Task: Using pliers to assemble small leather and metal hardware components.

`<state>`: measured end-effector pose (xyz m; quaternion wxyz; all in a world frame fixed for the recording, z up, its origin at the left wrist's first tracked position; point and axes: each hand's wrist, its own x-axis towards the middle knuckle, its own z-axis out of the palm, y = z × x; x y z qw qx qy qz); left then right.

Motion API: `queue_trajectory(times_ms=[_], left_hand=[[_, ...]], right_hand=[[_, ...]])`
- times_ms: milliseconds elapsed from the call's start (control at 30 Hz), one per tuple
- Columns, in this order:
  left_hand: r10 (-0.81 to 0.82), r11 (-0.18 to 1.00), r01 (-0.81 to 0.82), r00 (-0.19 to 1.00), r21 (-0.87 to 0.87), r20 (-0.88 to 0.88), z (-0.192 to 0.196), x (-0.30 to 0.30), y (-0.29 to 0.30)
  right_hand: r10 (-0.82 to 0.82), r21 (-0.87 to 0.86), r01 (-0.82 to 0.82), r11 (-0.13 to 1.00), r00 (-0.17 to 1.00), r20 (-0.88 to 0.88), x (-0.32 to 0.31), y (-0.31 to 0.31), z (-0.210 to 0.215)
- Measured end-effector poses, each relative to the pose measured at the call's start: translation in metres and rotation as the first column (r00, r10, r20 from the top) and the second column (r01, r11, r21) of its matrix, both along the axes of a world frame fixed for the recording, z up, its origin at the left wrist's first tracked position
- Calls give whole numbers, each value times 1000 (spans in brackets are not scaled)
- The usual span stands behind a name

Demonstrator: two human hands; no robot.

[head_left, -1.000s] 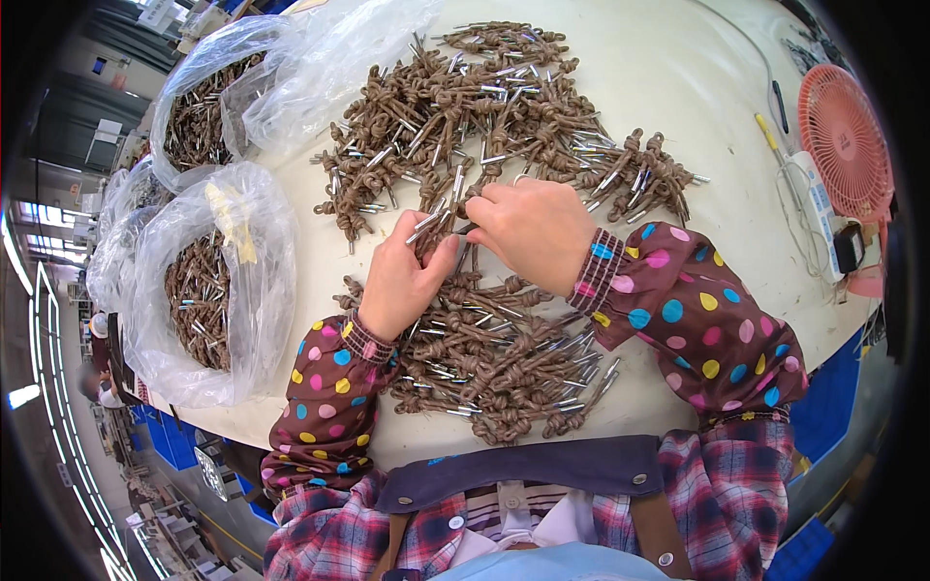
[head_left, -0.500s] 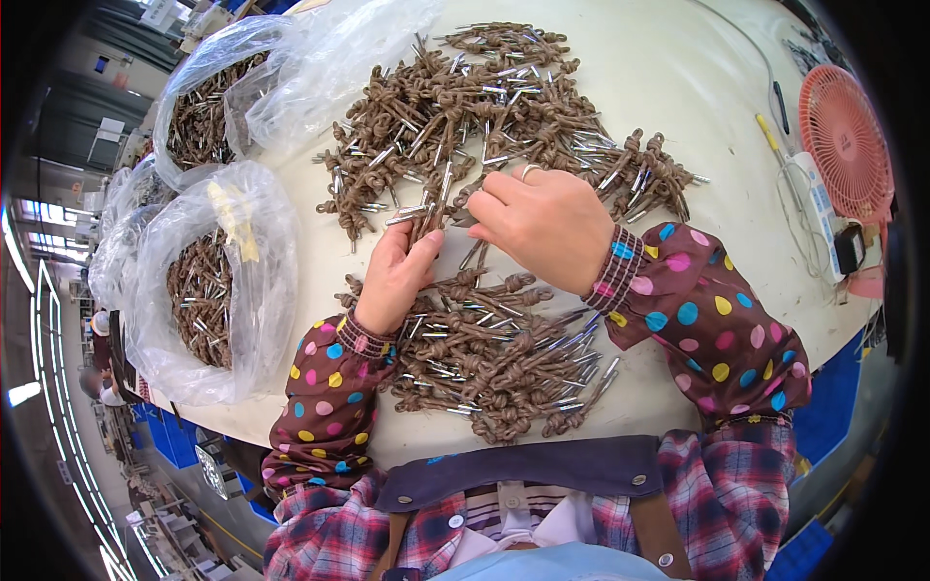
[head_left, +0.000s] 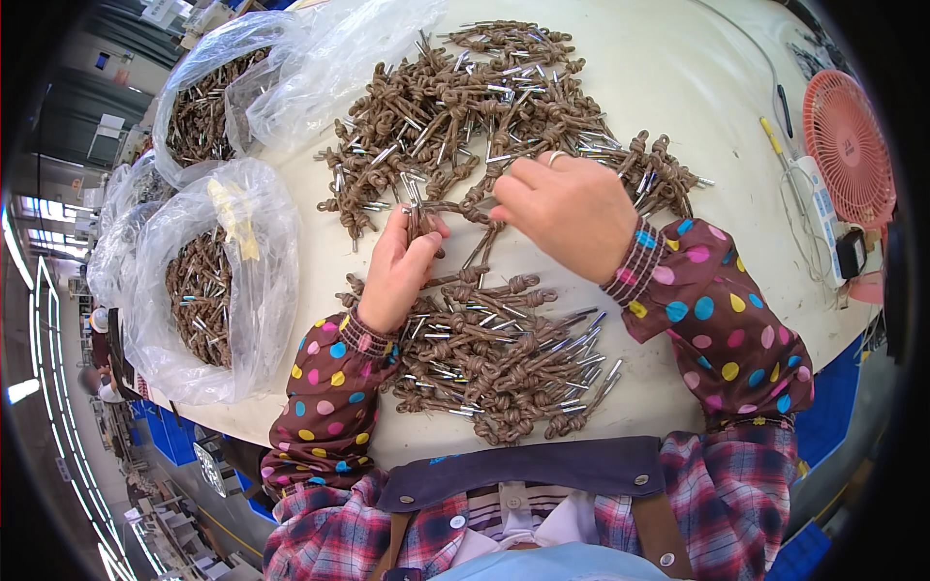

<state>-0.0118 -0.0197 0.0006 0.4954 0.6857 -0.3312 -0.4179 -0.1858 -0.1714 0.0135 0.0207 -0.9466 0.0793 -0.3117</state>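
Head view: left hand (head_left: 399,271) pinches a knotted brown cord bundle (head_left: 441,208) mid-counter (head_left: 678,58); right hand (head_left: 567,208) curls over its other end, fingertips hidden. Near-edge pile (head_left: 494,358) partly covered by sleeves; bag (head_left: 218,281) contents blurred.

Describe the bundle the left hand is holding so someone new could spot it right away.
Start at the big far heap of brown knotted cords with metal tips on the pale table. At its near edge, the left hand pinches one small bundle. Unlike the flat-lying ones around it, its silver tips stand up between the fingers.
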Motion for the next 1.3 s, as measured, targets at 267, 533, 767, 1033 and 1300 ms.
queue_trajectory(times_ms=[267, 533, 767, 1033, 1300], left_hand=[[89, 996, -91, 971, -2, 223, -11, 17, -32], [12, 999, 29, 708, -46, 706, -8, 2, -48], [-149, 989, 133, 780, 72, 608, -1, 4, -61], [-24, 999, 25, 1000, 29, -17, 6, 16, -21], [30, 999, -26, 996, -40, 85, 2, 10, 11]], right_hand=[[2, 61, 4, 998, 996, -91, 2, -6, -6], [16, 165, 14, 986, 984, -178, 3, -2, -10], [60, 141, -43, 989, 992, -113, 6, 10, -21], [-16, 198, 25, 980, 999, -48, -13, 4, 5], [104, 85, -103, 991, 995, 3, 7, 19, 11]])
